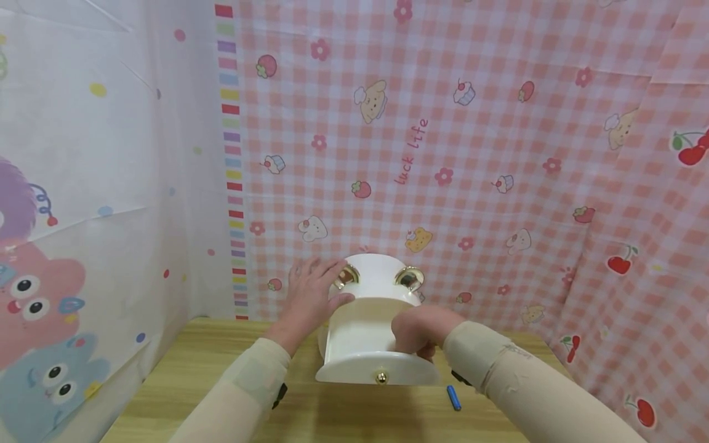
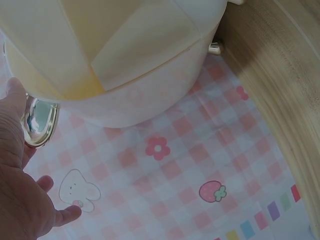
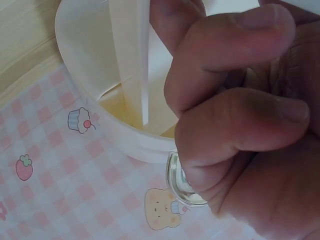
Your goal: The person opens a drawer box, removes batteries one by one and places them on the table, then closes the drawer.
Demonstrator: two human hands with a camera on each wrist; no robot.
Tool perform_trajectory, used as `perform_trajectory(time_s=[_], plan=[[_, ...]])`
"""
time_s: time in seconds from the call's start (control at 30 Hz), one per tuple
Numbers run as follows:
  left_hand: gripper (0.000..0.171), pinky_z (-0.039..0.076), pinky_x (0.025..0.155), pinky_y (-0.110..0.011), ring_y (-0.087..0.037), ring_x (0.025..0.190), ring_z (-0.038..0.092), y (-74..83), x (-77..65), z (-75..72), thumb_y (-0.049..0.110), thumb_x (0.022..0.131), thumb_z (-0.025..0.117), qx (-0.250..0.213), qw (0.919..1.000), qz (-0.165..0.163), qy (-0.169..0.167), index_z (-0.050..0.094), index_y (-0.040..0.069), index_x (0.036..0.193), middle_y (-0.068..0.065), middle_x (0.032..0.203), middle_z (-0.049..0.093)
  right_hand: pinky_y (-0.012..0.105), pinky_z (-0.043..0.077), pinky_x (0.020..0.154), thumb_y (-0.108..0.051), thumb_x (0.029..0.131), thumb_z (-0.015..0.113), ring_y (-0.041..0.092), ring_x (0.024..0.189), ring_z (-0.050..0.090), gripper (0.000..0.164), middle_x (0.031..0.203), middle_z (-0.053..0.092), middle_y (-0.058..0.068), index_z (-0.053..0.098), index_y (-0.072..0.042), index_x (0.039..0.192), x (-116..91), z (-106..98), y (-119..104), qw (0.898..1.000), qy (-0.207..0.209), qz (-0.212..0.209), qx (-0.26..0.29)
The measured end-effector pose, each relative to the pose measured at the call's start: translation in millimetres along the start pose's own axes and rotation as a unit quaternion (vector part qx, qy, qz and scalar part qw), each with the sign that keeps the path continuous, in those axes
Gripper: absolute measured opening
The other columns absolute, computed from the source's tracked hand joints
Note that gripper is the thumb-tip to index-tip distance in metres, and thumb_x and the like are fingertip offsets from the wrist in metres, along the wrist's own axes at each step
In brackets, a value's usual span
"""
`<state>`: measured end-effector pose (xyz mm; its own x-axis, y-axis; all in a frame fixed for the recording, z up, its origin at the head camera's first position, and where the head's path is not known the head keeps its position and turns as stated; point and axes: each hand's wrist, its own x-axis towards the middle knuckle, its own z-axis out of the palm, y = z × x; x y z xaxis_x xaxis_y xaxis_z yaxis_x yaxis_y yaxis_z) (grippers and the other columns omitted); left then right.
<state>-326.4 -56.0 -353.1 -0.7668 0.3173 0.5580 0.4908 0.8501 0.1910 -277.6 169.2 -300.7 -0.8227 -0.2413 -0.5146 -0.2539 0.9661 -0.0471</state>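
A white rounded box (image 1: pixel 378 271) stands on the table with two gold-rimmed oval fittings at its upper part. Its front piece (image 1: pixel 349 371), fitted with a gold knob (image 1: pixel 381 377), juts towards me. My left hand (image 1: pixel 312 295) rests against the box's left side, fingers spread by the left gold fitting (image 2: pixel 40 120). Over the front opening, by the right wall, my right hand (image 1: pixel 421 331) reaches down with bent fingers. The right wrist view shows curled fingers (image 3: pixel 225 120) beside a pale upright panel (image 3: pixel 131 55); I cannot tell whether they hold something.
A small blue stick-like object (image 1: pixel 454 398) lies on the wooden table (image 1: pixel 183 381), right of the box. Close behind the box hangs a pink checked cloth (image 1: pixel 487 141). A white patterned cloth (image 1: pixel 111 147) hangs on the left.
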Motion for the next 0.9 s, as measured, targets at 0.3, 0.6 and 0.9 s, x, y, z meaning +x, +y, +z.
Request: perform_trajectory(time_s=[0.3,0.6,0.9], plan=[[0.075,0.022,0.128,-0.073,-0.043,0.153,0.043,-0.5,-0.2,0.3,0.054,0.096,0.074,-0.001,1.0,0.002,0.003,0.053,0.02,0.159,-0.004,0.16,0.057,0.023,0.023,0.044,-0.017,0.095,0.073,0.009,0.045,0.039,0.038,0.051,0.05,0.001,0.06,-0.009,0.06,3.3,-2.8,7.7,0.998,-0.025,-0.001,0.059],[0.075,0.022,0.128,-0.073,-0.044,0.152,0.043,-0.9,0.0,1.8,0.054,0.096,0.075,-0.002,1.0,0.0,0.004,0.053,0.019,0.159,-0.006,0.16,0.056,0.022,0.029,0.044,-0.016,0.099,0.067,0.01,0.046,0.043,0.038,0.05,0.049,0.001,0.058,-0.008,0.063,6.2,-2.2,2.5,0.999,-0.033,0.001,0.034],[0.075,0.023,0.128,-0.073,-0.044,0.152,0.043,-1.7,-0.3,3.8,0.054,0.095,0.075,0.002,0.9999,0.005,0.012,0.053,0.02,0.158,-0.006,0.16,0.057,0.02,0.029,0.044,-0.017,0.097,0.071,0.009,0.046,0.043,0.029,0.056,0.049,-0.001,0.06,-0.007,0.072,6.9,-4.3,0.8,0.997,-0.034,0.009,0.063]])
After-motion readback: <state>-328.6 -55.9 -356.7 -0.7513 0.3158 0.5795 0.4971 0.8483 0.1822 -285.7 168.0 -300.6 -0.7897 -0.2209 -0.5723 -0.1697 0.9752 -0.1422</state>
